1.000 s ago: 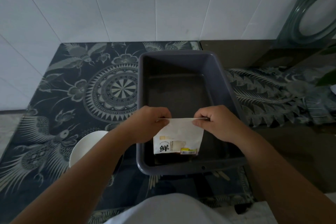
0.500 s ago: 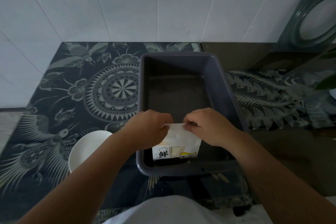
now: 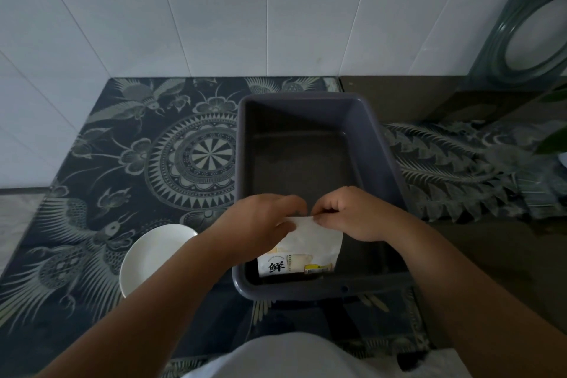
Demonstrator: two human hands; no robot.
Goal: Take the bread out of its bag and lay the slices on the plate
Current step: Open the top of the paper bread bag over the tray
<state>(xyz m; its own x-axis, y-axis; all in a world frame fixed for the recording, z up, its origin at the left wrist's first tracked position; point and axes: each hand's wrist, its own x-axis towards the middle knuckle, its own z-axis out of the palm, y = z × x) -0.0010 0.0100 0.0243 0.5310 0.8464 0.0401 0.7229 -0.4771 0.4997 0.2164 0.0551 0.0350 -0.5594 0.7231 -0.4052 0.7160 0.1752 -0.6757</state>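
A white bread bag (image 3: 310, 250) with black print stands upright at the near end of a grey plastic tub (image 3: 382, 144). My left hand (image 3: 260, 224) pinches the bag's top edge from the left. My right hand (image 3: 352, 213) pinches the same edge from the right, and the fingertips of both hands nearly touch at the middle. The bread inside the bag is hidden. A white plate (image 3: 153, 255) sits on the counter to the left of the tub, partly covered by my left forearm.
The tub rests on a dark counter (image 3: 122, 147) with a pale bird and mandala pattern. White tiled wall runs behind. A dark green round-framed object (image 3: 527, 37) leans at the back right. A green leaf (image 3: 552, 138) pokes in at the right edge.
Both hands have slid toward each other along the bag's top edge, from its two corners to its middle. The bag stays upright in the tub.
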